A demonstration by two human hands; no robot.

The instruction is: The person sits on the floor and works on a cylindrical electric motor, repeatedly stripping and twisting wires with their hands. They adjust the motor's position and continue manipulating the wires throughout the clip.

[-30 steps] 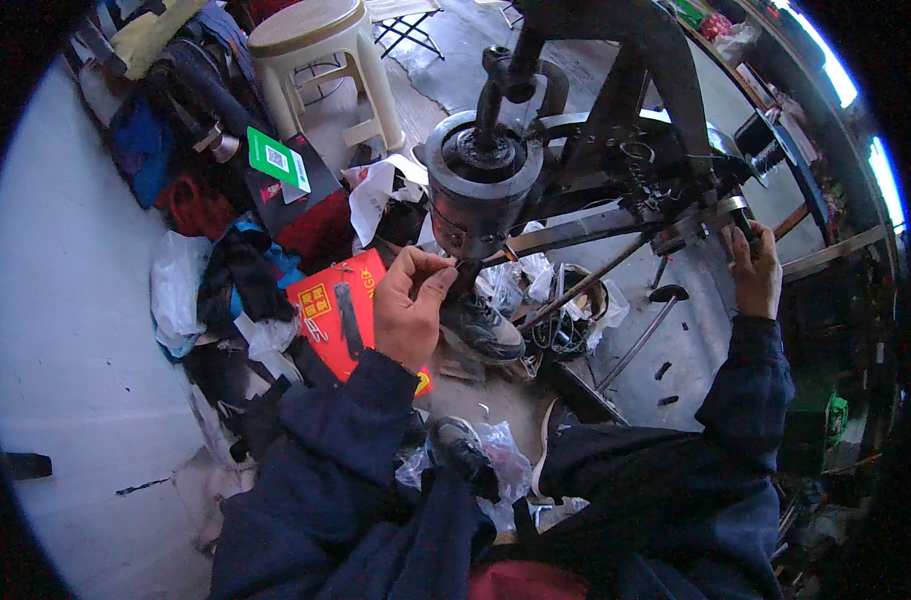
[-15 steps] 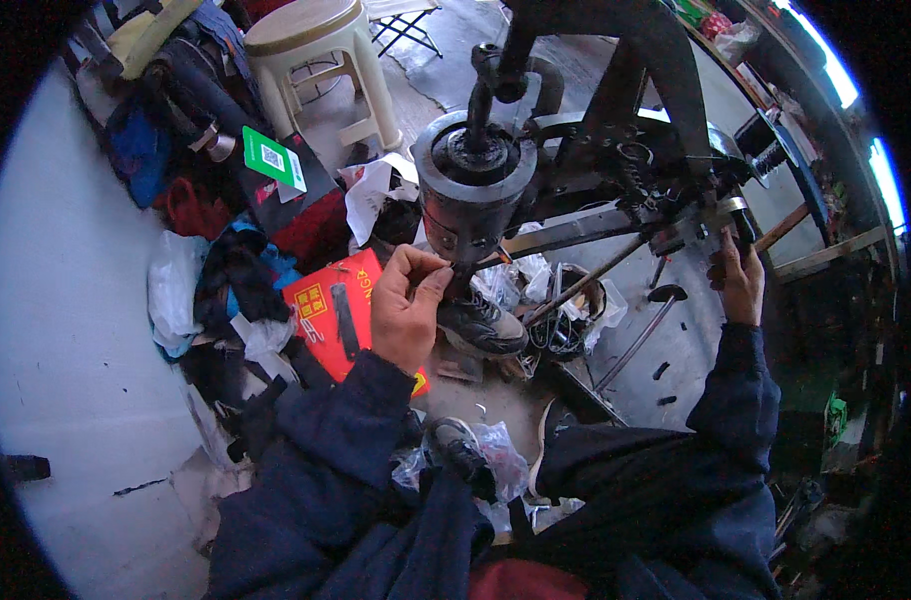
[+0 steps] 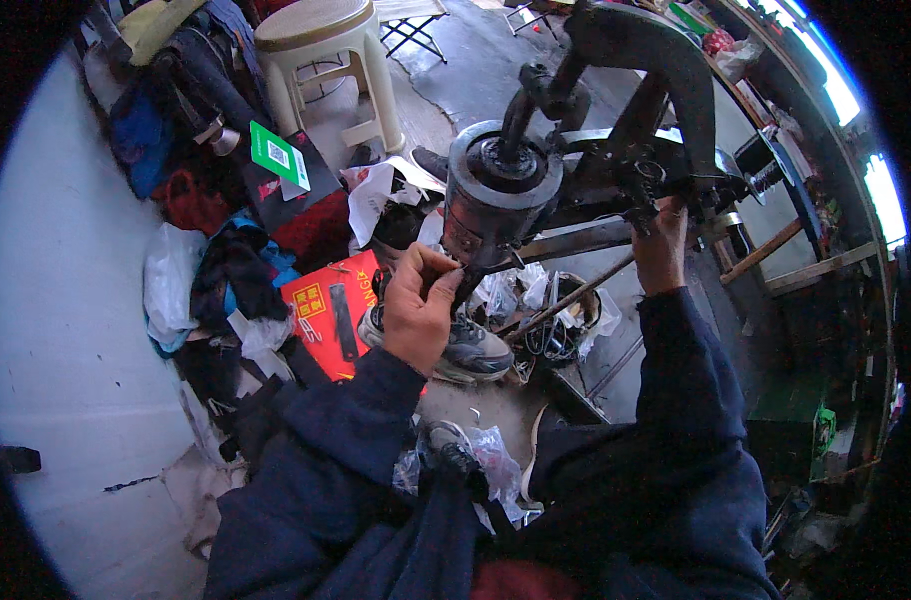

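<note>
A black cast-metal machine with a heavy curved arm [image 3: 631,40], probably a shoe-patching sewing machine, stands before me. A round, greasy drum-like head [image 3: 504,195] forms its left end. Just below that head, my left hand [image 3: 422,312] is closed in a pinch, thumb against forefinger. Whatever is between those fingertips is too small and dark to make out. My right hand [image 3: 663,248] reaches up against the underside of the machine's frame by a coil spring [image 3: 648,180]; its fingers are mostly hidden there. A grey sneaker [image 3: 473,352] shows below the head, beside my left hand.
A red bag [image 3: 321,325] with a dark flat strip on it lies left of my left hand. Beyond are a cream stool [image 3: 326,60], a green card [image 3: 279,157] and heaped cloth. A container of scraps [image 3: 576,315] stands under the machine; shelving [image 3: 856,200] lines the right.
My right hand has moved left, from the machine's right end to under its frame near the spring. My left hand keeps its pinch below the head. The view has shifted slightly.
</note>
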